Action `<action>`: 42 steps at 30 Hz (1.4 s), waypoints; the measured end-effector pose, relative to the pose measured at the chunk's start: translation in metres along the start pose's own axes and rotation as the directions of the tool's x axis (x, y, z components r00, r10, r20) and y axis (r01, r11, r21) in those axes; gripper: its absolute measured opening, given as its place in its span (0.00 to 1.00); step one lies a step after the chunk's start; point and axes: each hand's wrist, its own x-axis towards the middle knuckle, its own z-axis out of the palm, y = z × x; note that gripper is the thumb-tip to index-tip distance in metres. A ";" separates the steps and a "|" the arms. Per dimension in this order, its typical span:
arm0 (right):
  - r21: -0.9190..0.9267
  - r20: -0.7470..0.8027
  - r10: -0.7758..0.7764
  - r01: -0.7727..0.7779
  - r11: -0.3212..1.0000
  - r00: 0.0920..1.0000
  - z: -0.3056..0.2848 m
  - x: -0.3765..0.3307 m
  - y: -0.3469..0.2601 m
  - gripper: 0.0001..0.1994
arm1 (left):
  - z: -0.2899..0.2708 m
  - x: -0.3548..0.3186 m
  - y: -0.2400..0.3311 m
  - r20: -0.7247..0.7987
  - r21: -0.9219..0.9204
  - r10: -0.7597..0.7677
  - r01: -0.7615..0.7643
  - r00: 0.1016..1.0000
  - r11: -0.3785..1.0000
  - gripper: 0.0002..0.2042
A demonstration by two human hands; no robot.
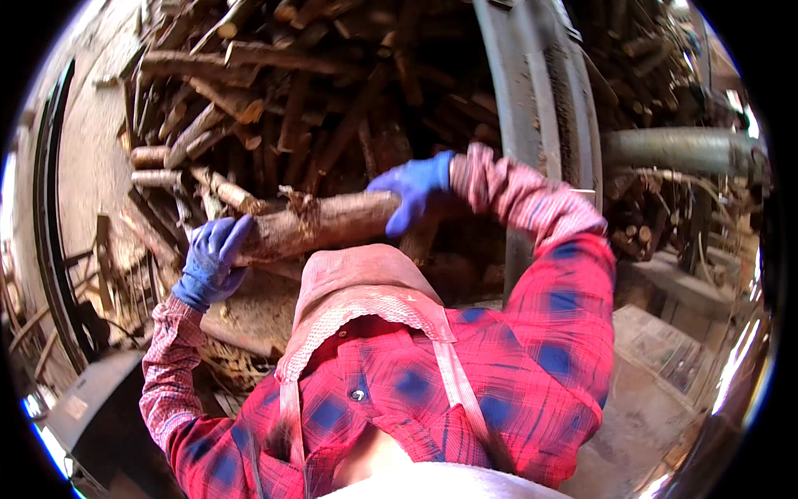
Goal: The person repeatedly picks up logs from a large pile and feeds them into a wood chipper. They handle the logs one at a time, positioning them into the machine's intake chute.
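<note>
A thick, rough-barked log (324,224) lies nearly level across my front, its right end a little higher. My left hand (213,259), in a blue glove, is closed round its left end. My right hand (414,191), gloved in blue too, curls over the right end with the fingers bent down its near side. A knobbly stub sticks up from the bark between my hands. Part of the log's right end is hidden by my right hand. Behind it rises a heap of cut branches and logs (249,112).
A grey metal post (532,91) stands just beyond my right forearm. Farther right runs a thick greenish pipe (673,152), with more stacked wood behind. At the left are a dark upright rail (56,216) and a dark box-like object (104,407).
</note>
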 end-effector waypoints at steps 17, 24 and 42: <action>-0.277 -0.857 -0.211 0.075 0.958 -0.470 -0.001 -0.300 0.022 0.29 | 0.110 0.222 0.113 -0.354 -0.623 -0.325 0.039 0.877 0.782 0.31; 0.403 -0.898 0.114 -0.694 0.597 -0.424 0.020 -0.305 0.193 0.44 | 0.169 0.140 0.081 0.307 -0.629 -0.464 0.543 0.831 0.556 0.34; 0.280 -0.921 0.324 -0.213 0.936 0.215 0.071 0.012 0.055 0.29 | 0.372 -0.170 -0.135 0.544 -0.513 -0.839 0.794 0.005 -0.327 0.23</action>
